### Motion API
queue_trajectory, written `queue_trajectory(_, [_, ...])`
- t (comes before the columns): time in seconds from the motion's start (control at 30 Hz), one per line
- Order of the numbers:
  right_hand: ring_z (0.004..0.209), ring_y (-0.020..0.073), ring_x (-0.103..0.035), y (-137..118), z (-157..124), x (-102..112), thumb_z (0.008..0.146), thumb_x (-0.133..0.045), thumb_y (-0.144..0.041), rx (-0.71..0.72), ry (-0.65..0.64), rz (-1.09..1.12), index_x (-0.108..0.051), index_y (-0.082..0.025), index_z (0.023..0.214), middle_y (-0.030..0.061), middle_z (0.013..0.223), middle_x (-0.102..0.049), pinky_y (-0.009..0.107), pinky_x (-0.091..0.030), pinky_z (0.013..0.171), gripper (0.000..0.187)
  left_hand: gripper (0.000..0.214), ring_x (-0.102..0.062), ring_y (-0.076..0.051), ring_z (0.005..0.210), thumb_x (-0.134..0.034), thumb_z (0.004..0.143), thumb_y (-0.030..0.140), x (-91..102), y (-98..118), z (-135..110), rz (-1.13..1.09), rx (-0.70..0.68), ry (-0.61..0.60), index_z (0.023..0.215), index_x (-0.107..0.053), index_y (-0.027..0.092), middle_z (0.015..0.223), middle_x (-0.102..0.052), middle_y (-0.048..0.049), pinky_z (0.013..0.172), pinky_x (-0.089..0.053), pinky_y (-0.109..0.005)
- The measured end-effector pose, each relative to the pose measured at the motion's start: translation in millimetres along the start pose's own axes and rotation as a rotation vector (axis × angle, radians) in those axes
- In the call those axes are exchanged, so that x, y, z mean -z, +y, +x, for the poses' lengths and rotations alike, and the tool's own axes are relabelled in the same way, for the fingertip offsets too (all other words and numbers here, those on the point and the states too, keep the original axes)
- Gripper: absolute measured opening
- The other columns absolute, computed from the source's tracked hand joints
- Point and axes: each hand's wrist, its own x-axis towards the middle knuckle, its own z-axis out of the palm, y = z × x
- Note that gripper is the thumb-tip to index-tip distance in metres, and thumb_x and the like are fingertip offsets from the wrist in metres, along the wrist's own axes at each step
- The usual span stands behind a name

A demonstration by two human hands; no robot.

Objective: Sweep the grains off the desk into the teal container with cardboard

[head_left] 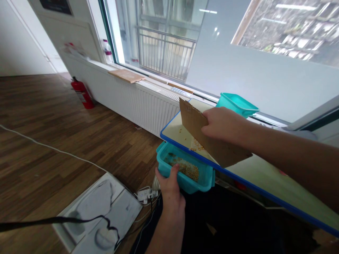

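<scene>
My left hand [169, 188] grips the near rim of a teal plastic tub [205, 181], held just below the edge of a blue-rimmed table [246, 169]. Yellow kernels [186, 168] lie in the tub. My right hand [221, 123] is closed on the top edge of a brown cardboard sheet [196, 125] that stands on edge on the tabletop. A small heap of kernels [196, 145] lies on the table against the cardboard, near the table's edge above the tub. A few stray kernels sit further back on the table.
A second teal tub [237, 103] stands at the table's far edge by the window. A white radiator [137, 102] runs under the sill. A red fire extinguisher [82, 93], white cable, power strip [146, 194] and a white board [100, 211] are on the wooden floor.
</scene>
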Motion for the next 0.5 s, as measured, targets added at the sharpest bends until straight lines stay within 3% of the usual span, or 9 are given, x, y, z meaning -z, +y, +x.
queue_trajectory(0.2, [0.049,0.0220,-0.055,-2.6,2.7,-2.8,0.055,-0.060,-0.026,0.034,0.041,0.029,-0.067,-0.036,0.055,0.0020,0.045,-0.055,0.035,-0.036,0.042,0.012,0.076,-0.068,-0.017,0.092,-0.076,0.073,0.014,-2.3,3.4,-3.9,-0.007,0.002,0.018,0.139,-0.040,0.029,0.107,-0.065,-0.0023,0.084,-0.056,-0.035])
queue_trajectory(0.33, [0.044,0.0178,-0.051,0.4,1.7,-5.4,0.060,-0.059,-0.029,0.112,0.106,0.037,-0.068,-0.032,0.057,0.0037,0.046,-0.057,0.031,-0.034,0.038,0.010,0.080,-0.067,-0.018,0.096,-0.077,0.073,0.015,-3.4,3.7,-5.4,0.021,-0.010,0.041,0.142,-0.038,0.028,0.110,-0.065,-0.0035,0.087,-0.055,-0.037])
queue_trajectory(0.5, [0.051,0.0196,-0.059,-6.9,-2.1,-0.7,0.064,-0.059,-0.028,0.083,0.051,-0.030,-0.072,-0.027,0.068,0.0058,0.056,-0.064,0.031,-0.044,0.044,0.014,0.082,-0.069,-0.020,0.090,-0.077,0.073,0.018,-3.7,-1.5,-3.5,0.072,-0.096,0.052,0.143,-0.036,0.024,0.108,-0.067,-0.0064,0.081,-0.057,-0.039])
